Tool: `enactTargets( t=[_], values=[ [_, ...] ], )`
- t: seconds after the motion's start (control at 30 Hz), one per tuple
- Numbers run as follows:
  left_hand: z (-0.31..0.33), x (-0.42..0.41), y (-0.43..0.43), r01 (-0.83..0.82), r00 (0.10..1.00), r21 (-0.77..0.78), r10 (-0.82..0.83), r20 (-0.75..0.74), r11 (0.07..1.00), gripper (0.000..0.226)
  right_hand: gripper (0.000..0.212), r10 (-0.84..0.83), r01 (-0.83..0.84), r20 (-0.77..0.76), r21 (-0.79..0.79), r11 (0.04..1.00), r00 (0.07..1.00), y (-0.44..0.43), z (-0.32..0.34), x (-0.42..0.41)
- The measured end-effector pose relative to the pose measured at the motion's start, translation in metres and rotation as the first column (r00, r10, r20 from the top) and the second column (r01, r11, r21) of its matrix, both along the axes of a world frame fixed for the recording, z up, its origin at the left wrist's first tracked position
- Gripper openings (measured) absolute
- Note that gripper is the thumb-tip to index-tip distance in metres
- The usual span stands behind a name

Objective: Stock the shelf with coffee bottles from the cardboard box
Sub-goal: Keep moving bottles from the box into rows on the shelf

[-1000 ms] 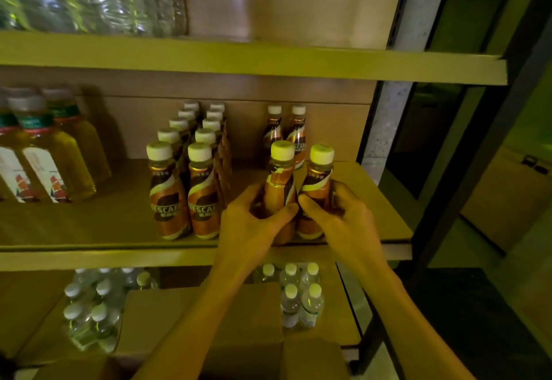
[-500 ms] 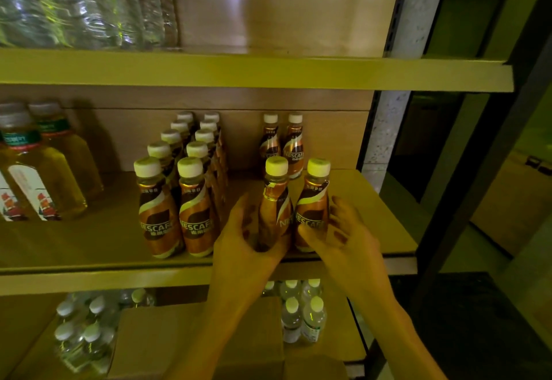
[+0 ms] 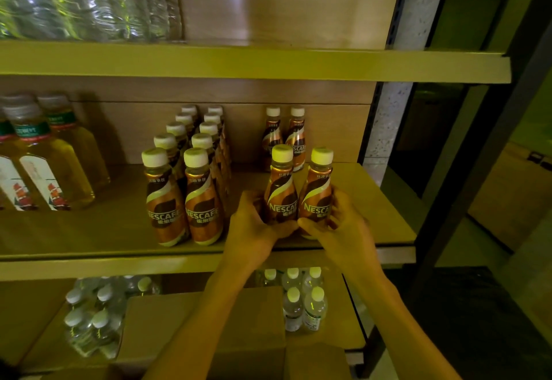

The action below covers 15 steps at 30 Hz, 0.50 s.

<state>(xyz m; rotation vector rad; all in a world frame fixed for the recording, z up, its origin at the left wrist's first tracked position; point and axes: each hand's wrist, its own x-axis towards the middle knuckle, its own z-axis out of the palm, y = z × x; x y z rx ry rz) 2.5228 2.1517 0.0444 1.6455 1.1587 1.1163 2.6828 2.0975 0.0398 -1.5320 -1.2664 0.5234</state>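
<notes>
Coffee bottles (image 3: 282,197) are shown as a pair near the front edge of the middle shelf (image 3: 385,215), toward its right end, each gripped low on its body. The left hand (image 3: 254,227) is curled round the left one and the right hand (image 3: 343,227) round the right one, and the two bottles are pressed side by side, touching. Both are held upright: the long axis is vertical, the pale caps are pointed up, and the labels are turned out toward the front edge. Whether the bases are set down on the board cannot be told, as they are hidden by the hands. A rear pair (image 3: 283,137) is stood against the back panel (image 3: 328,128) directly behind, with a gap left between, and a full double row (image 3: 185,197) is ranged to the left. The step in hand is judged to be the placing of this pair in the right-hand column. A straight push back toward the rear pair is called for next, with the labels kept forward. After that the grip can be let go and the cardboard box (image 3: 209,326) below reached for.
</notes>
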Motion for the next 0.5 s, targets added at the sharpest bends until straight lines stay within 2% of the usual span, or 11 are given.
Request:
enactTargets(
  t=[0.17,0.3,0.4,0.5],
  values=[
    [-0.008,0.001,0.0,-0.018,1.0,-0.043,0.019,0.007,0.999,0.059,0.079,-0.04,0.039,0.029,0.033,0.999,0.999,0.002,-0.009,-0.004],
    [-0.013,0.012,-0.006,-0.138,0.984,0.038,0.141,-0.107,0.99,0.05,0.069,-0.086,0.083,0.049,0.055,0.995,0.995,0.009,-0.008,-0.008],
    [-0.005,0.019,-0.006,-0.189,0.958,0.074,0.201,-0.205,0.979,0.04,0.062,-0.083,0.083,0.013,0.002,0.997,0.996,0.02,-0.004,-0.006],
    [0.004,0.025,0.012,-0.205,0.924,0.054,0.212,-0.317,0.977,0.04,0.06,-0.105,0.106,0.041,-0.023,0.994,0.994,0.042,0.001,-0.001]
  ],
)
